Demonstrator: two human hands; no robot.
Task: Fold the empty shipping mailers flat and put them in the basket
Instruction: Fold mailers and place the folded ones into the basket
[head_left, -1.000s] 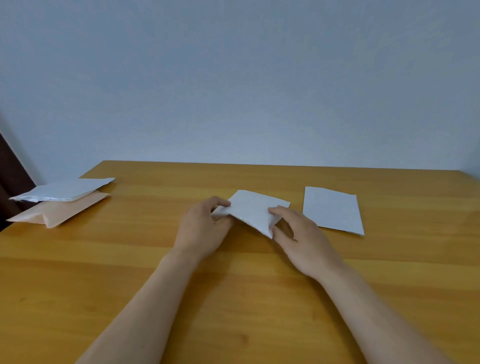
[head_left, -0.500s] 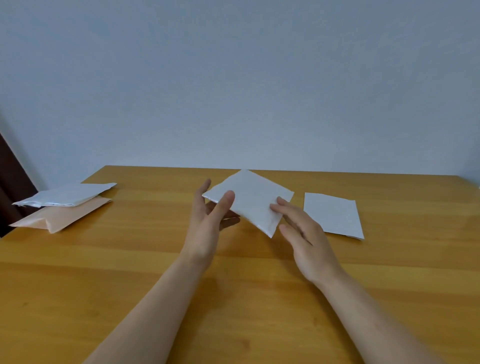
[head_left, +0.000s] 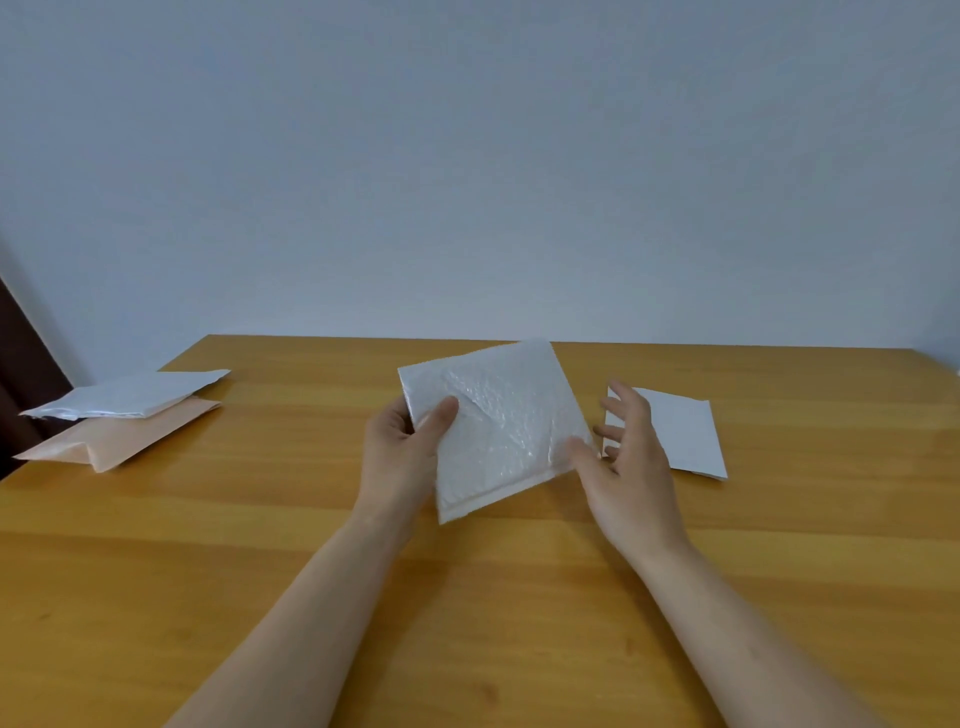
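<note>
Pale wall (head_left: 467, 156) meets the far edge of a wooden table (head_left: 260, 571). Held above the table's middle, a white bubble mailer (head_left: 498, 426) is gripped at its left edge by the left hand (head_left: 400, 457), thumb on top. The right hand (head_left: 631, 467) is spread loose, its thumb at the mailer's right edge. A flat white mailer (head_left: 685, 436) lies just beyond the right hand. A silver mailer (head_left: 124, 395) sits on a peach mailer (head_left: 124, 441) at the table's left edge. Bare wood runs along the near side.

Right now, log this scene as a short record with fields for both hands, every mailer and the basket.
Left hand: grips the white bubble-lined plastic mailer, thumb on top
Right hand: open, fingers spread, thumb at that mailer's right edge
Flat white rectangular mailer: on the wooden table, partly behind the right hand
Silvery-white mailer: lying on the peach paper mailer, far left
Basket: not in view
</note>
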